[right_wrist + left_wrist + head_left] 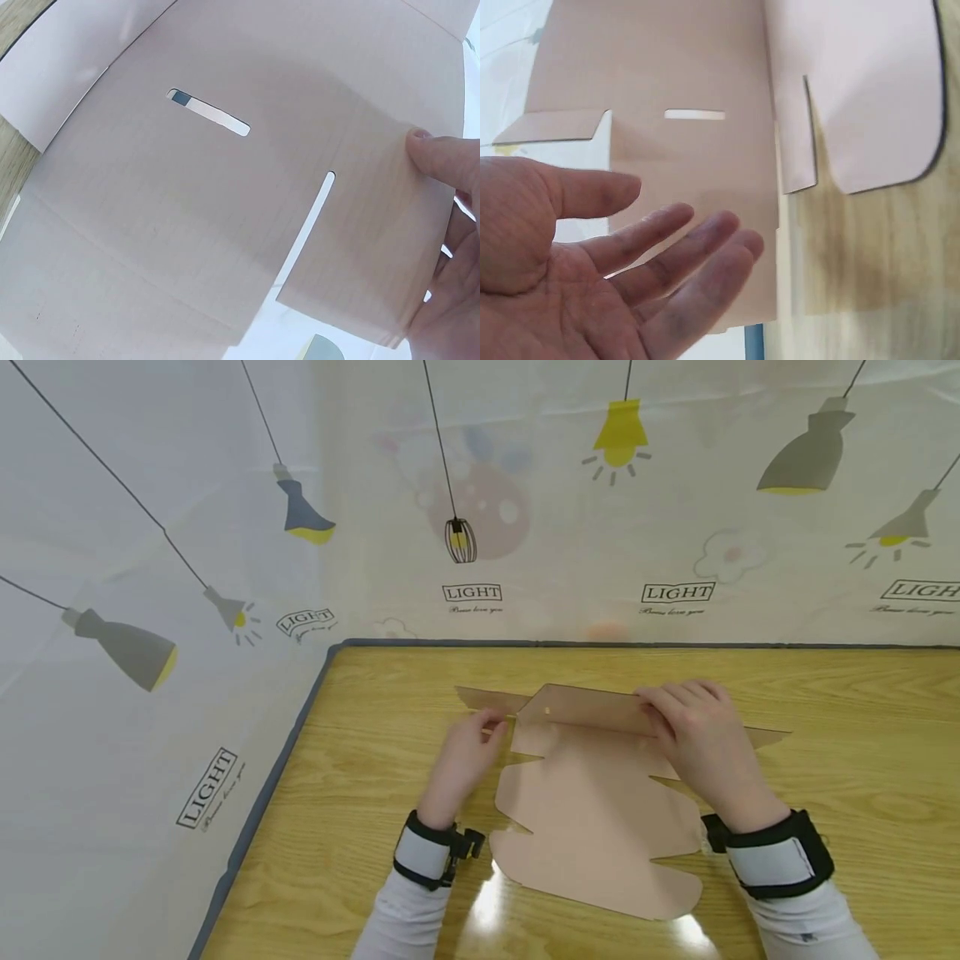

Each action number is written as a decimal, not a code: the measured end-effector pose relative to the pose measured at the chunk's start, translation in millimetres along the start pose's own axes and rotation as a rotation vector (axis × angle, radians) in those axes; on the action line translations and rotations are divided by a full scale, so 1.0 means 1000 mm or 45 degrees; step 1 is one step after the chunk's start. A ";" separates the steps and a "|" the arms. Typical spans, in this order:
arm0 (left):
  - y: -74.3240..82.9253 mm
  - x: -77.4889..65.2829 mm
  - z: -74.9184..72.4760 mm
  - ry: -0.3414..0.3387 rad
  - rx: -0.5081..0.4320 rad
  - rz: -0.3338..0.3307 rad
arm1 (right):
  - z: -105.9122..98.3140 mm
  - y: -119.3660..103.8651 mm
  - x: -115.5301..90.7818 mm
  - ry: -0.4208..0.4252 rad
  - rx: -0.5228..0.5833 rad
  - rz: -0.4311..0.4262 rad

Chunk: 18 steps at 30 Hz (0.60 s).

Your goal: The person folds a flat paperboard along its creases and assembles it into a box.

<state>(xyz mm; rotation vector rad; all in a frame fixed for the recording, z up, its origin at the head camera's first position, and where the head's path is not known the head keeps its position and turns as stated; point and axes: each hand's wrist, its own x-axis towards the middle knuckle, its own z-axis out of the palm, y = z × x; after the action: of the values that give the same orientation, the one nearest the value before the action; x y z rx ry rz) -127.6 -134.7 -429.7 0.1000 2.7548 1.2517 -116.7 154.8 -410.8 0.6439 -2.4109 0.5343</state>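
A tan die-cut cardboard sheet with notched, rounded side flaps lies on the table. Its far panel is folded upward, and narrow slots cut through it show in the wrist views. The right hand pinches the panel's top edge, thumb on the near face and fingers behind. Beside the panel's left end is the left hand, its fingers loosely bent and apart from the cardboard in the left wrist view. A small side tab sticks out near the left thumb.
The wood-grain table meets a white wall covering printed with lamps along a dark border. Another such covering rises on the left. Both wrists carry strapped bands.
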 end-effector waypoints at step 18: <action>0.002 -0.001 0.049 0.068 0.351 0.036 | -0.002 -0.005 0.001 -0.014 0.011 -0.022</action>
<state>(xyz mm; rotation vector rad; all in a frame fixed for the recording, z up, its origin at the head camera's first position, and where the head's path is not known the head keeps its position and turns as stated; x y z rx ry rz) -120.1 -97.0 -459.6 0.1311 2.9662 0.8842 -113.8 151.5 -407.7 0.6726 -2.4119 0.5356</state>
